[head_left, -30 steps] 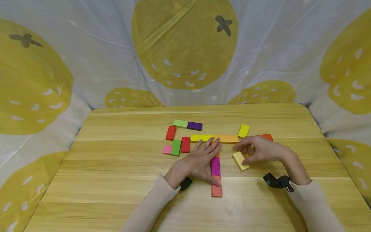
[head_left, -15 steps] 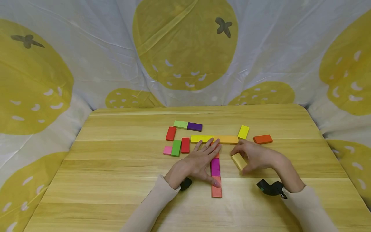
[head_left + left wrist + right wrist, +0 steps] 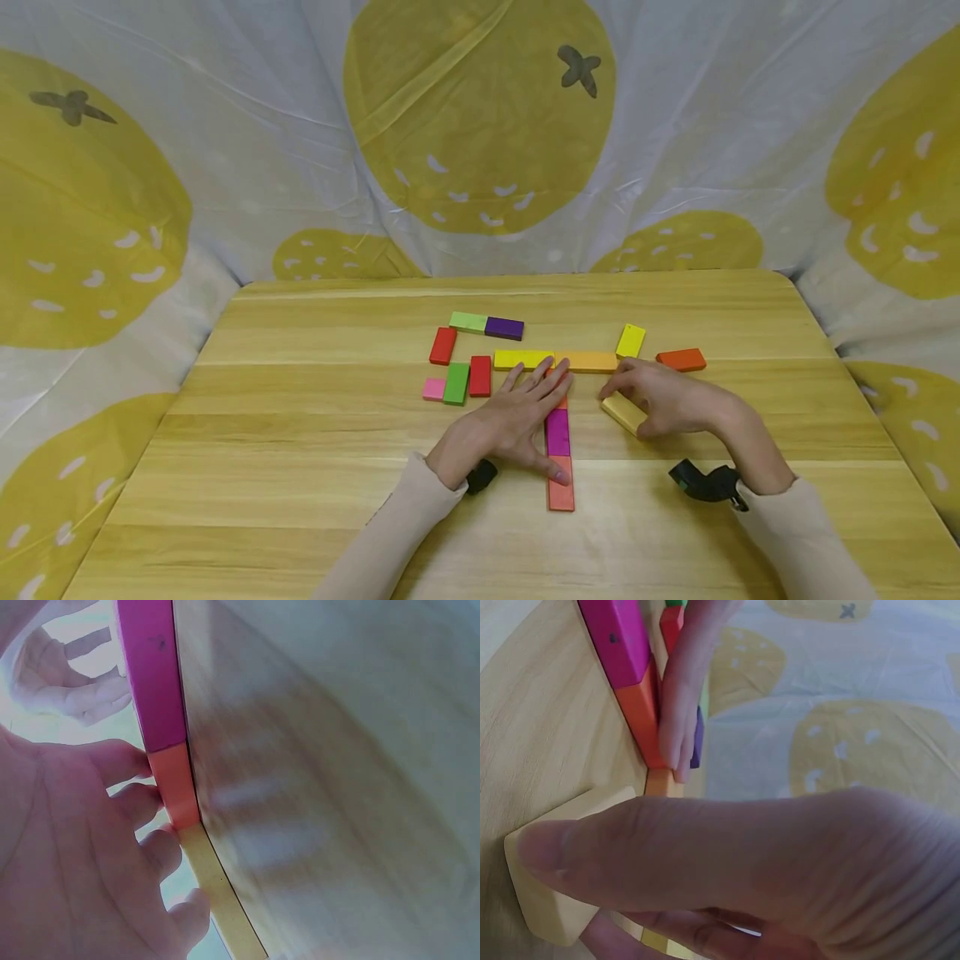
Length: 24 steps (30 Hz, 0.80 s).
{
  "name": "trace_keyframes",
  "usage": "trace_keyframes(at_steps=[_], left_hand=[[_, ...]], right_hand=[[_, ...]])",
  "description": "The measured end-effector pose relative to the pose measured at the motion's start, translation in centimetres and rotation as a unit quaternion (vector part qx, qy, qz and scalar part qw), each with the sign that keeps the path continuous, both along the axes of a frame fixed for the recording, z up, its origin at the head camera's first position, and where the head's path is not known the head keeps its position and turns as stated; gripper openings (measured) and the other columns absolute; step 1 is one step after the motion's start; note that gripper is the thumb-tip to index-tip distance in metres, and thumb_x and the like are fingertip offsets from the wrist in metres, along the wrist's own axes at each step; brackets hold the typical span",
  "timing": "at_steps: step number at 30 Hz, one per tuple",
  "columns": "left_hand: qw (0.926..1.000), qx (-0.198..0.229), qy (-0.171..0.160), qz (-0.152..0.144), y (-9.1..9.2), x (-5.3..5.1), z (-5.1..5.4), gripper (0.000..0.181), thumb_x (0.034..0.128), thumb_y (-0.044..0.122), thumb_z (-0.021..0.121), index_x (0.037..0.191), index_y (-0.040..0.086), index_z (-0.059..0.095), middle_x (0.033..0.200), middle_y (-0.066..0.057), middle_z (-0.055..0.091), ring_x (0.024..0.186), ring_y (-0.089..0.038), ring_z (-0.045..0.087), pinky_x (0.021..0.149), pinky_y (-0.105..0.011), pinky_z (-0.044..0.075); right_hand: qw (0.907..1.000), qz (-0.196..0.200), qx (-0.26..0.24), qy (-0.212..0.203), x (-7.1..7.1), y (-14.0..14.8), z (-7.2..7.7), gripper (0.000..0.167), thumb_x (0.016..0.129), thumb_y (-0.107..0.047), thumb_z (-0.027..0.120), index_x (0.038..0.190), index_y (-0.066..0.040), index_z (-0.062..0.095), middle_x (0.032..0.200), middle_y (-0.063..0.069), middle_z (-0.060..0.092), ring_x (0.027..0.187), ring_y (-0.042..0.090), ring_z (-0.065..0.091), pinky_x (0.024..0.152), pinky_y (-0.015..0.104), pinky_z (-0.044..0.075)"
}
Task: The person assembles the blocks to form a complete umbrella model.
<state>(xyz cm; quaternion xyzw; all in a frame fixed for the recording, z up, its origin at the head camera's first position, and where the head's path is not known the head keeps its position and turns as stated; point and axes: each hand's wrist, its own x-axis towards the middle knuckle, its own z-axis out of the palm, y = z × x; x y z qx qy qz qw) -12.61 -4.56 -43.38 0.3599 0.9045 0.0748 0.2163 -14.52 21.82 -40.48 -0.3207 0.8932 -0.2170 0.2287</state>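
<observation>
Patterned cloth (image 3: 675, 125) with yellow fruit hung behind a wood-grain desk (image 3: 262, 500), beyond both hands. As far as the layout could be judged, a T of touching blocks was laid: a yellow block (image 3: 507, 359) and a light orange block (image 3: 592, 362) formed its crossbar at the fingertips of the left hand (image 3: 513, 412), while an orange-red block (image 3: 177, 786), a magenta block (image 3: 557, 433) and a salmon block (image 3: 560, 497) ran down its stem beneath and beside that hand. The left hand lay with fingers spread apart over the T, clamped on nothing.

The cream block (image 3: 622, 415) was not yet joined. It sat right of the stem, pinched between the thumb and fingers of the right hand (image 3: 678, 404). Its long axis slanted, one end pointing away and toward the crossbar, the other back toward the right thumb; whether it lay flat or tilted could not be told. Also outside the T, a bright yellow block (image 3: 630, 341) and an orange block (image 3: 681, 360) lay beyond the right hand, and a purple block (image 3: 504, 328) lay beyond the left.
</observation>
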Motion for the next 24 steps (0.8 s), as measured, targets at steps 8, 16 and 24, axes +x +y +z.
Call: trace_keyframes(at_steps=[8,16,24], left_hand=[[1.0,0.001,0.0,0.001,0.02,-0.04,-0.09,0.131,0.0774,0.078,0.072,0.168,0.015,0.002,0.176,0.002,-0.012,0.163,-0.021,-0.015,0.132,-0.051,-0.005],[1.0,-0.003,0.002,-0.001,0.02,-0.07,-0.08,0.131,0.0772,0.077,0.073,0.168,0.015,0.002,0.176,0.001,-0.012,0.163,-0.021,-0.014,0.132,-0.051,-0.004],[1.0,0.0,0.002,-0.002,-0.03,-0.03,-0.09,0.131,0.0777,0.077,0.072,0.168,0.015,0.002,0.176,0.001,-0.011,0.163,-0.021,-0.014,0.132,-0.051,-0.004]], right_hand=[[0.9995,-0.002,0.029,0.016,0.14,-0.3,-0.02,0.062,0.068,0.002,0.092,0.123,-0.016,0.072,0.127,0.014,0.06,0.102,0.025,0.059,0.085,0.043,0.056],[0.9993,0.0,0.032,0.016,0.08,-0.42,-0.17,0.059,0.069,0.003,0.089,0.122,-0.017,0.073,0.124,0.011,0.06,0.098,0.021,0.057,0.082,0.038,0.054],[0.998,0.019,0.003,0.061,0.3,-1.01,-0.61,0.051,0.069,-0.009,0.09,0.117,-0.012,0.074,0.113,0.003,0.063,0.091,0.015,0.055,0.078,0.031,0.051]])
